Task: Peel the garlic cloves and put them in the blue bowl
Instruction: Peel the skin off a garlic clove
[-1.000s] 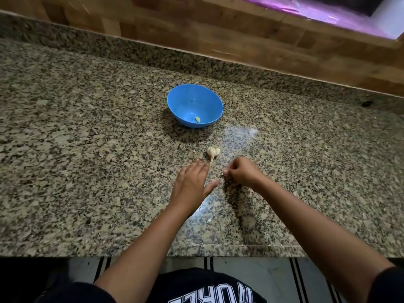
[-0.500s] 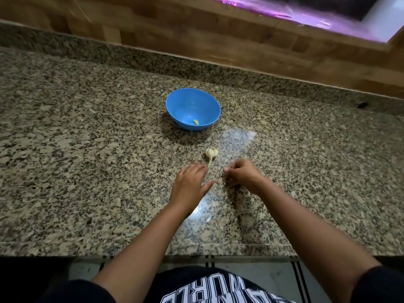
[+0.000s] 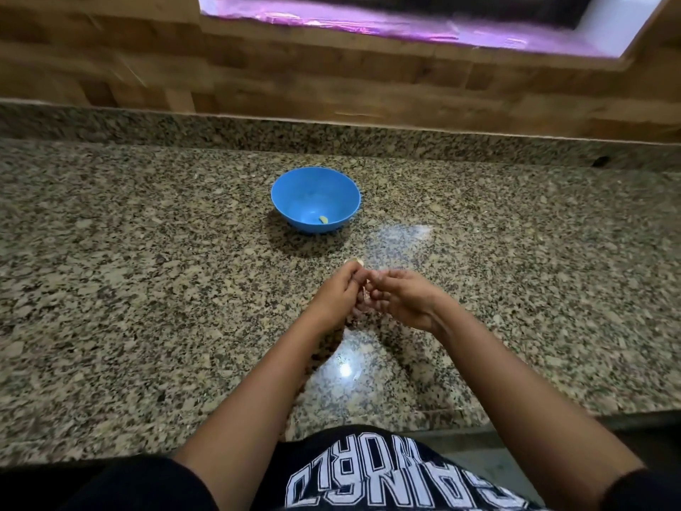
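The blue bowl (image 3: 294,189) stands on the granite counter (image 3: 147,289), a short way beyond my hands. One peeled garlic clove (image 3: 323,219) lies inside it near the front wall. My left hand (image 3: 337,298) grips the garlic head (image 3: 354,260), whose pale top peeks out above the fingers. Pressed against it from the right, my right hand (image 3: 403,302) has its fingers curled and pinches at the same garlic. Most of the garlic is hidden between the two hands.
A granite upstand and a wooden wall (image 3: 331,79) close off the back of the counter. The counter's front edge (image 3: 368,418) runs just above my black printed shirt (image 3: 368,473).
My left hand has picked the garlic head up off the counter. Both hands have come together around it, just above the surface. The camera has tilted upward.
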Demonstrator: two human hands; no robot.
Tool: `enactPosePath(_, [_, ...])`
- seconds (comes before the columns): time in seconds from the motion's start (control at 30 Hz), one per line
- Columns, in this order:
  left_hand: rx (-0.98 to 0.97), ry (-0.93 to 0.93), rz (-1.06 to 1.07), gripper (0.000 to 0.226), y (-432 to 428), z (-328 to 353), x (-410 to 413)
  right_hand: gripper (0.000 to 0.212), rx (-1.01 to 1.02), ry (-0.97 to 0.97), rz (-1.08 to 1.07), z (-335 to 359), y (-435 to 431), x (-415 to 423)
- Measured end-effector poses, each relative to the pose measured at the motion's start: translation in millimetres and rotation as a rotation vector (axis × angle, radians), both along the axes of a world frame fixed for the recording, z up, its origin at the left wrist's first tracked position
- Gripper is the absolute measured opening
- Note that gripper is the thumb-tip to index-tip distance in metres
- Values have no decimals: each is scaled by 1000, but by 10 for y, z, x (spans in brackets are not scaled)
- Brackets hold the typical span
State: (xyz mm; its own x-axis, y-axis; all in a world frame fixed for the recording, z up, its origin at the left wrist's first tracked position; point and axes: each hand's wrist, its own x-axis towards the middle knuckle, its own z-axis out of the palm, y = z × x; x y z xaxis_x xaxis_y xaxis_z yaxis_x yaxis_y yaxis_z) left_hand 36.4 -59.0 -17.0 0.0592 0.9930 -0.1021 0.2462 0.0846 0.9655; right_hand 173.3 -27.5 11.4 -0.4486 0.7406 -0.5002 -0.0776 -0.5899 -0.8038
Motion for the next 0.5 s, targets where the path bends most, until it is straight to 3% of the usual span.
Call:
enactPosePath(0.23, [104, 109, 30, 26, 62, -8, -2, 20, -3, -45, 125, 124, -10, 31])
enactPosePath(0.4, [101, 195, 83, 23, 38, 85, 67, 27, 116, -109, 52, 104, -15, -47])
enactPosePath(0.5, [98, 134, 63, 25, 11, 76, 49, 27, 159, -147, 93, 116, 0, -39])
